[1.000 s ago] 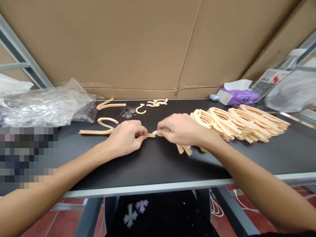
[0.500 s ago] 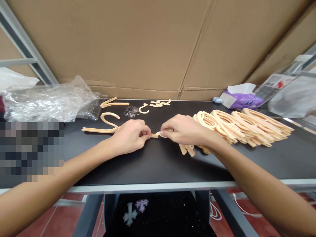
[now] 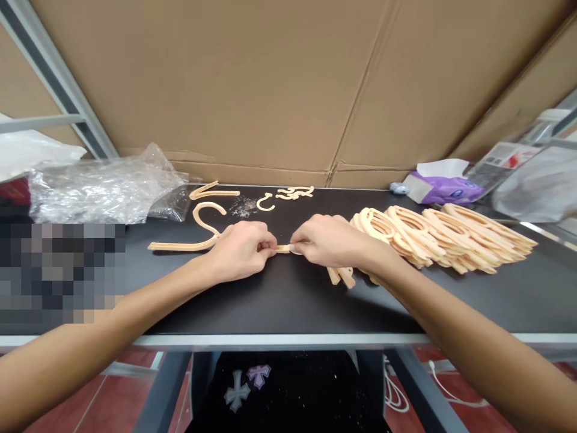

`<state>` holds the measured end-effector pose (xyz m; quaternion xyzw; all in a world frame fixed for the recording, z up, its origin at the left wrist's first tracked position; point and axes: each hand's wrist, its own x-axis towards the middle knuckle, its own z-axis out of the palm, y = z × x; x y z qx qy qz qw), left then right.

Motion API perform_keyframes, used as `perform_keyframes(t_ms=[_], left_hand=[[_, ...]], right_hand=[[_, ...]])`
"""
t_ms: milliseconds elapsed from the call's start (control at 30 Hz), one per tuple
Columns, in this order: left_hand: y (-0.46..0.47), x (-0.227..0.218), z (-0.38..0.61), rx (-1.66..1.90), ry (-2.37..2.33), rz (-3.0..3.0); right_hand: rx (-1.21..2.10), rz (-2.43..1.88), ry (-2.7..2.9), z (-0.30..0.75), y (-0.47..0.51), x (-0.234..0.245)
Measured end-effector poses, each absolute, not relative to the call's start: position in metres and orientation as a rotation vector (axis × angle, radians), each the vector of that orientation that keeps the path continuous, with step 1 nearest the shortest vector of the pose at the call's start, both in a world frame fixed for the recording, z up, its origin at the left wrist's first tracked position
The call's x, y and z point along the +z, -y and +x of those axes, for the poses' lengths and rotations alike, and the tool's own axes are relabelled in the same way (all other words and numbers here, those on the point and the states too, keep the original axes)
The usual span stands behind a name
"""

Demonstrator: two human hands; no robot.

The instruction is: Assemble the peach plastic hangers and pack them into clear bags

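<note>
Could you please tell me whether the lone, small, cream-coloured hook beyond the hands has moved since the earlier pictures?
No: judged against the crease in the brown cardboard behind, the hook keeps its place; the whole view has shifted.

Looks like a little workshop to me: long black table [image 3: 288,310], hanger piles [image 3: 455,240] at three o'clock, cardboard [image 3: 234,84] at twelve.

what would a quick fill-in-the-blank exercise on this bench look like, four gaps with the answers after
1. The left hand and right hand hold beige parts over a ____ tabletop.
2. The stacked beige pieces are nearer the person's ____ hand.
3. The tissue pack is mostly ____.
4. The clear plastic lies on the table's ____ side.

Missing words: black; right; purple; left.
</note>
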<state>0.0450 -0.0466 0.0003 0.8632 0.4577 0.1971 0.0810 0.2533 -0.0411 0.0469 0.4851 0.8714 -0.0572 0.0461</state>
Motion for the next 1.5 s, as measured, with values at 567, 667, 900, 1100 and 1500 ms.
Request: perform_keyframes(t_ms=[567,667,900,1100,1500], left_hand=[[0.041,-0.003,0.038,0.705,-1.337,2.582],[0.041,-0.005,0.039,0.727,-1.344,2.617],[0.041,-0.006,0.036,0.743,-1.363,2.668],[0.042,-0.007,0.036,0.649,-1.395,2.774],[0.038,-0.004,0.034,0.909,-1.46,2.651]], right_hand=[[0.183,1.543,-2.829,0.266,0.029,0.063],[0.346,1.735,-2.739,0.271,-0.006,0.073],[0.319,1.64,-2.427,0.249,-0.085,0.05],[0.348,1.645,-2.337,0.246,-0.103,0.031],[-0.121,1.887,-3.23,0.243,-0.057,0.068]])
